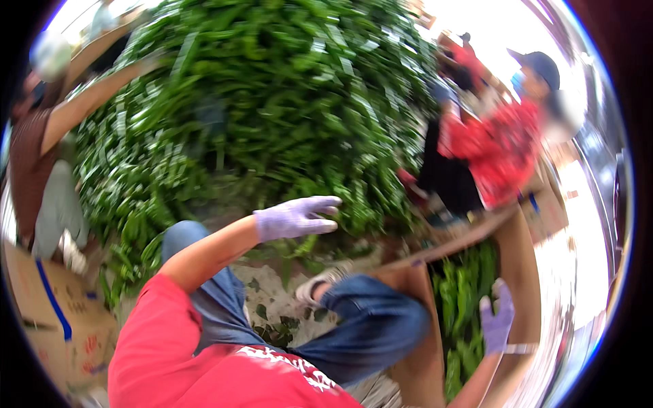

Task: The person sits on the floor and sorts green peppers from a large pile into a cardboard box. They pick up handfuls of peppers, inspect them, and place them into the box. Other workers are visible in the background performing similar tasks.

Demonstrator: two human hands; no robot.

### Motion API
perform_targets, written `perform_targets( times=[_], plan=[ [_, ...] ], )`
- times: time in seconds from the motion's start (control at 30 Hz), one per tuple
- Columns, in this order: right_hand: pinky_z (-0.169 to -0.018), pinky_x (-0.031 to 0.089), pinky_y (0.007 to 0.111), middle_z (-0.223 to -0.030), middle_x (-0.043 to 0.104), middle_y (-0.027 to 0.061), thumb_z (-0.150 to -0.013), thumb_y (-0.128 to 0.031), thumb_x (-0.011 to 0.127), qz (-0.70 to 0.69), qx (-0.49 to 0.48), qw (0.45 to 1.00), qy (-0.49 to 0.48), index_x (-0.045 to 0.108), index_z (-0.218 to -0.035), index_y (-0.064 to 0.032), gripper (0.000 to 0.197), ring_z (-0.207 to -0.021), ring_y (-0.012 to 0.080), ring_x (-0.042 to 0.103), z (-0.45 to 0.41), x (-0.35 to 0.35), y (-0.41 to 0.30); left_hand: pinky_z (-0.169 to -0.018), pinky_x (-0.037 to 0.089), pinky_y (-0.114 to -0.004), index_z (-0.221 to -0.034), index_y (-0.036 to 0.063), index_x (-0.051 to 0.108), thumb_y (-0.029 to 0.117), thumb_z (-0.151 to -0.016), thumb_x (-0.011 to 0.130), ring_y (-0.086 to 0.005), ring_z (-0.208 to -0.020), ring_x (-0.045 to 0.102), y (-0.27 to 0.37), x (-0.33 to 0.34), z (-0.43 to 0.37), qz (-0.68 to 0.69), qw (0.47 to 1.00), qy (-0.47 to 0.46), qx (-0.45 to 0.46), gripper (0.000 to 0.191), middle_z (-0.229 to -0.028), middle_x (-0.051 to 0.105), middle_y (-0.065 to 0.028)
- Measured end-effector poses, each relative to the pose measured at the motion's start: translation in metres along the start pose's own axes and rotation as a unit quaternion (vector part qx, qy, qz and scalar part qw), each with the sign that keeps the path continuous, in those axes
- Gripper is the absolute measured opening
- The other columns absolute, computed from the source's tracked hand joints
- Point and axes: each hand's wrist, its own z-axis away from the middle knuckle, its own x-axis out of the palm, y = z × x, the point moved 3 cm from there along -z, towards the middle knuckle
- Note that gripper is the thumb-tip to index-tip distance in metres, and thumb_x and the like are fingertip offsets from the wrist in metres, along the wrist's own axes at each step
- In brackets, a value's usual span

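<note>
My left hand (297, 218), in a lilac knit glove, hangs in front of a tall heap of long green peppers (285, 117). Its thumb and fingers are spread, with nothing between them. On the right, my right hand (497, 319) wears a matching glove and is inside an open cardboard box (520, 275), close to its far side wall. Its fingers are apart and no pepper shows in them. Beneath that hand, long green peppers (461, 296) lie in the box, mostly lengthwise.
A person in a red patterned top (502, 148) sits at the heap's right. Another in a brown shirt (30, 148) reaches into it from the left. A cardboard box with blue tape (61, 326) stands at lower left. Loose leaves (280, 329) lie between my legs.
</note>
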Motion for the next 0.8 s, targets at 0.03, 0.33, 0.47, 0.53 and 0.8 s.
perform_targets(
  times=[0.03,0.33,0.47,0.53,0.8],
  plan=[
    [-0.095,0.047,0.038,-0.122,0.061,0.0187,-0.079,-0.028,0.074,-0.089,-0.036,0.993,-0.066,0.055,-0.127,0.0010,0.059,-0.112,0.0299,0.059,-0.012,0.011,-0.050,-0.093,0.048,-0.033,-0.145,0.0063,0.035,0.041,-0.088,0.068,-0.0225,-0.112,0.058,0.000,-0.009,-0.005,-0.032,0.999,0.034,-0.007,0.075,-0.133,0.053,-0.0157],
    [-0.104,0.040,0.041,-0.132,0.051,0.0207,-0.081,-0.033,0.069,-0.091,-0.476,0.830,-0.276,0.050,-0.128,-0.0012,0.059,-0.124,0.0362,0.047,-0.163,0.269,-0.372,-0.085,0.049,-0.027,-0.129,-0.0011,0.049,0.021,-0.090,0.068,-0.0148,-0.094,0.060,-0.058,-0.140,0.017,0.220,0.846,0.481,0.065,0.049,-0.106,0.063,-0.0072],
    [-0.107,0.037,0.041,-0.138,0.045,0.0219,-0.083,-0.027,0.066,-0.086,-0.483,0.861,-0.133,0.040,-0.135,0.0014,0.064,-0.130,0.0373,0.041,-0.254,0.374,-0.482,-0.070,0.050,-0.024,-0.126,0.0026,0.049,0.015,-0.093,0.062,-0.0113,-0.082,0.061,-0.050,-0.176,0.030,0.382,0.737,0.548,0.097,0.037,-0.103,0.062,-0.0039],
    [-0.106,0.039,0.041,-0.138,0.045,0.0211,-0.083,-0.023,0.065,-0.065,-0.459,0.883,-0.075,0.040,-0.135,0.0000,0.062,-0.129,0.0359,0.043,-0.299,0.422,-0.537,-0.070,0.052,-0.028,-0.125,0.0038,0.050,0.014,-0.093,0.060,-0.0162,-0.083,0.063,-0.058,-0.192,0.032,0.426,0.710,0.550,0.106,0.035,-0.102,0.063,-0.0076],
    [-0.085,0.052,0.044,-0.110,0.065,0.0179,-0.078,-0.034,0.072,0.072,-0.280,0.945,-0.150,0.050,-0.128,-0.0137,0.059,-0.103,0.0345,0.063,-0.362,0.445,-0.644,-0.075,0.053,-0.031,-0.120,0.0010,0.053,0.015,-0.092,0.059,-0.0196,-0.085,0.063,-0.050,-0.213,0.053,0.446,0.673,0.573,0.138,0.031,-0.101,0.063,-0.0113]
  ],
)
